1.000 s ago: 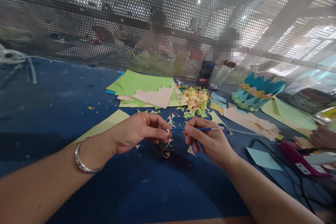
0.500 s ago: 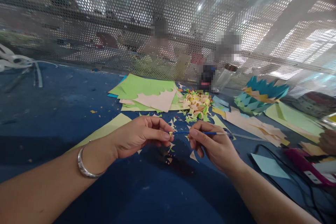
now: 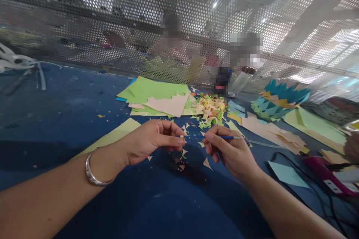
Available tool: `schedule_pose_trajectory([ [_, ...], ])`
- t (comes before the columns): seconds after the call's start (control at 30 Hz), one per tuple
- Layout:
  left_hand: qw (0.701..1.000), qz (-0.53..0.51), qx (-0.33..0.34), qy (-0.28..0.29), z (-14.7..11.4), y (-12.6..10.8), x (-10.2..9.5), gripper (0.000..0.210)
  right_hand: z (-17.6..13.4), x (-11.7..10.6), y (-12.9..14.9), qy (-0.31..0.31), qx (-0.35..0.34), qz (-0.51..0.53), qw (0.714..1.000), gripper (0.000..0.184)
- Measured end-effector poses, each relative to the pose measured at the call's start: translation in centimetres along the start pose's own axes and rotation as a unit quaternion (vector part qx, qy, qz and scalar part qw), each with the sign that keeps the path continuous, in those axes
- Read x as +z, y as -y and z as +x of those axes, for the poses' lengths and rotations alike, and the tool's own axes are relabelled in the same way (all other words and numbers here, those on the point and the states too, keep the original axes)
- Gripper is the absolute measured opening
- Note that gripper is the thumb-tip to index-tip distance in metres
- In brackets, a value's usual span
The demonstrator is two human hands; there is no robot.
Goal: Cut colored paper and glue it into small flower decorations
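My left hand (image 3: 158,136) pinches a tiny pale-yellow paper piece (image 3: 182,137) between thumb and fingers. One end of a thin blue stick (image 3: 193,137) touches that piece. My right hand (image 3: 227,147) is closed around the stick's other half, and a pale, metallic-looking end shows past the fingers. Both hands hover over the blue table (image 3: 157,205), where small paper scraps (image 3: 207,163) lie. Just beyond them sits a heap of small folded paper pieces (image 3: 211,108) in cream, yellow and green.
Stacked green paper sheets (image 3: 157,89) lie behind my hands. To the right are a blue zigzag paper bowl (image 3: 280,101), cut paper strips (image 3: 266,130), a magenta power strip (image 3: 328,179) and black cables. A perforated metal screen (image 3: 112,26) closes the back. Another person's hand (image 3: 352,145) shows at right.
Both hands sit slightly higher in the picture, with the view shifted a little. The stick's tip now reaches a bit further into my left fingers, at the yellow paper piece.
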State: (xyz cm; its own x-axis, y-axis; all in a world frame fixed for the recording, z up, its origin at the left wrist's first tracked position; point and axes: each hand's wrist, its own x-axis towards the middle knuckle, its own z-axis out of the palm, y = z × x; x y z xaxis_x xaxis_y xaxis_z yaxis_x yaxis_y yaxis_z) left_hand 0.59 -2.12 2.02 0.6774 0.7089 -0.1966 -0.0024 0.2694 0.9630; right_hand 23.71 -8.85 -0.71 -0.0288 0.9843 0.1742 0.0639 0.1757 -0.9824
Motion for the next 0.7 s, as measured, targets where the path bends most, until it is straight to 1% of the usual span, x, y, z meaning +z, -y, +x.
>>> schedule_pose_trajectory([
  [0.2, 0.999, -0.037, -0.014, -0.033, 0.24, -0.04, -0.31, 0.020, 0.09, -0.24, 0.32, -0.046, -0.001, 0.043, 0.998, 0.028],
  [0.37, 0.997, -0.047, -0.017, -0.052, 0.46, -0.08, -0.63, 0.019, 0.14, -0.22, 0.35, -0.086, -0.008, 0.050, 0.995, 0.030],
  [0.53, 0.996, -0.045, -0.012, -0.072, 0.54, -0.04, -0.64, 0.018, 0.03, -0.34, 0.26, -0.089, -0.022, 0.016, 0.996, 0.031],
  [0.7, 0.994, -0.053, -0.007, -0.095, 0.66, 0.24, -0.70, 0.017, -0.02, -0.36, 0.19, -0.087, -0.021, -0.002, 0.996, 0.032],
])
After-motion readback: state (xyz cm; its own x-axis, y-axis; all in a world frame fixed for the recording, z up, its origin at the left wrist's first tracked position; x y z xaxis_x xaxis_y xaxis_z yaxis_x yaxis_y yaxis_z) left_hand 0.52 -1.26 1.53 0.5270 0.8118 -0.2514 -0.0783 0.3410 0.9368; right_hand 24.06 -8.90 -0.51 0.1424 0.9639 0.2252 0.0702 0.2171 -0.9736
